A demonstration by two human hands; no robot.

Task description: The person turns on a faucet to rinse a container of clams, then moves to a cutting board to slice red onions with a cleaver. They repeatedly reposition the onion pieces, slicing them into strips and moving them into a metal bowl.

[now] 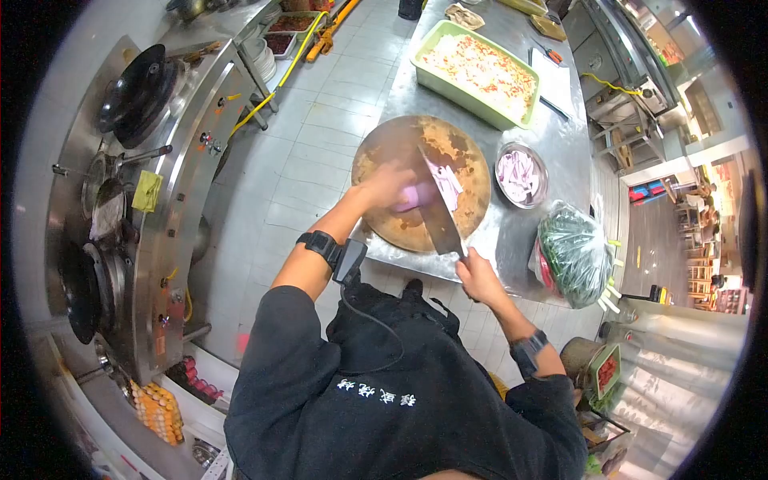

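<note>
A round wooden chopping board (pixel 384 228) lies at the near end of the steel table. My right hand (pixel 480 274) is closed round the handle of a cleaver (pixel 439 218), whose broad blade points away from me across the board. Left of the blade, my left hand (pixel 390 184) is closed on a pale purple vegetable piece (pixel 410 197); motion smears its fingers. Cut purple-and-white strips (pixel 446 186) lie on the board just right of the blade. More such strips (pixel 518 174) fill a steel bowl (pixel 543 192) beside the board.
Behind the board stands a green tub (pixel 472 106) of chopped white and orange food. A plastic bag of leafy greens (pixel 572 248) sits at the table's right edge. A stove (pixel 180 200) with black woks (pixel 132 84) runs along the left, across a tiled aisle (pixel 312 144).
</note>
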